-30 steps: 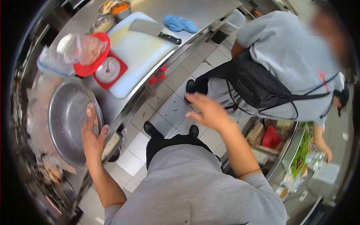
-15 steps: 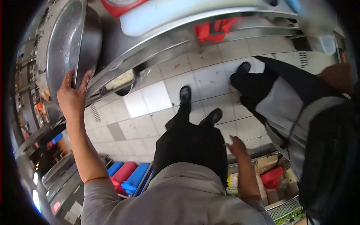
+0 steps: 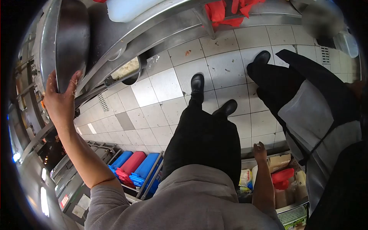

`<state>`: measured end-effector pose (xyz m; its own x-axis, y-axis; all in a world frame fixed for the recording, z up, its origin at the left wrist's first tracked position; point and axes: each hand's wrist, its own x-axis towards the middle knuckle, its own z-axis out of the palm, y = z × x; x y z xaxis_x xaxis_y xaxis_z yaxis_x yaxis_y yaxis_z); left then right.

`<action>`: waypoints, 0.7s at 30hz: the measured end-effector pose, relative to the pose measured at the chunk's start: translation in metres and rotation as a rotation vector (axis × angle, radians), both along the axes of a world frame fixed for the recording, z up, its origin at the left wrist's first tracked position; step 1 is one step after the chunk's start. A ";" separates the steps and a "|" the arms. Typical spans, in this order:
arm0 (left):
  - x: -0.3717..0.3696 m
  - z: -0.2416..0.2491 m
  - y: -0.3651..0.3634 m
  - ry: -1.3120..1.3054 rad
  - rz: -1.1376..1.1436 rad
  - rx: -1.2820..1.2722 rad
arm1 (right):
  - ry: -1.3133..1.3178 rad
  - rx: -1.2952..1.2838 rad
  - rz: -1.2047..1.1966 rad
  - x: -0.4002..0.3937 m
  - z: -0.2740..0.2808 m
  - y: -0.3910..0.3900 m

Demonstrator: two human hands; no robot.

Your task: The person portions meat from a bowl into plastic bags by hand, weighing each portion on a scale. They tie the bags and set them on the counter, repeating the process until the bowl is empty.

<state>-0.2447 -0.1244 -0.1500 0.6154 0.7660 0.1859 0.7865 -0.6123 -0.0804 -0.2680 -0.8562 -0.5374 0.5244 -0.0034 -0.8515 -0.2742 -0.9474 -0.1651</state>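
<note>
A large metal bowl (image 3: 73,42) is tipped up on its side at the upper left, by the steel worktable (image 3: 105,34). My left hand (image 3: 60,92) grips its lower rim, with the thumb on one face and the fingers on the other. Bits of pale food residue cling to those fingertips. Low at my right side hangs my right hand (image 3: 260,151), loosely curled and with nothing visible in it. It is nearest a bin of packages (image 3: 278,163).
Another person (image 3: 306,103) in an apron stands close on my right. A white board (image 3: 134,7) lies on the worktable, with red cloth or plastic (image 3: 226,13) hanging below. Blue and red containers (image 3: 132,165) sit in a rack behind me. A tray of pale food (image 3: 124,71) is under the table.
My left hand and the bowl have shifted left in view, and the bowl has turned so more of its dark side shows. My right hand has moved right in view, its fingers more curled.
</note>
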 end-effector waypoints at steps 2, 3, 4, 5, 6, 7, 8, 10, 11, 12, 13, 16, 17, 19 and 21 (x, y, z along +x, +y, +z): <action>-0.003 -0.002 0.005 0.025 0.005 0.010 | -0.265 0.177 0.729 -0.012 -0.028 -0.030; -0.009 -0.003 0.010 0.018 -0.020 0.052 | -0.263 0.177 0.728 -0.007 -0.019 -0.016; -0.012 -0.004 0.013 0.012 -0.045 0.094 | -0.136 0.098 0.353 0.009 0.005 0.022; -0.012 -0.004 0.013 0.017 -0.045 0.094 | -0.008 0.019 -0.022 0.023 0.022 0.053; -0.011 -0.003 0.011 0.030 -0.025 0.085 | -0.003 0.021 -0.022 0.029 0.026 0.065; -0.010 -0.002 0.010 0.044 -0.006 0.074 | 0.001 0.046 -0.027 0.033 0.028 0.074; -0.009 -0.001 0.009 0.049 -0.006 0.072 | 0.005 0.067 -0.032 0.034 0.029 0.080; -0.005 0.000 0.006 0.018 0.000 0.013 | -0.004 0.074 -0.028 0.035 0.029 0.088; -0.003 0.000 0.005 0.021 -0.002 0.010 | -0.019 0.086 -0.023 0.035 0.029 0.091; -0.002 0.001 0.004 0.030 0.021 0.005 | -0.017 0.083 -0.023 0.035 0.029 0.094; -0.002 0.001 0.003 0.037 0.045 0.002 | 0.007 0.086 -0.047 0.035 0.028 0.095; -0.003 0.002 0.009 0.053 0.048 0.000 | -0.013 0.103 -0.015 0.033 0.020 0.089; -0.005 0.001 0.012 0.056 0.047 0.000 | -0.055 0.116 0.035 0.029 0.017 0.085; -0.006 0.000 0.016 0.121 -0.008 0.124 | -0.055 0.104 0.024 0.023 0.013 0.080; 0.003 0.003 0.010 0.092 0.013 0.058 | -0.060 0.090 0.015 0.020 0.013 0.075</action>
<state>-0.2418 -0.1140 -0.1472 0.6218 0.7637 0.1735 0.7821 -0.5943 -0.1874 -0.2480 -0.7817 -0.5241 0.5741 0.0798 -0.8149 -0.2475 -0.9318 -0.2656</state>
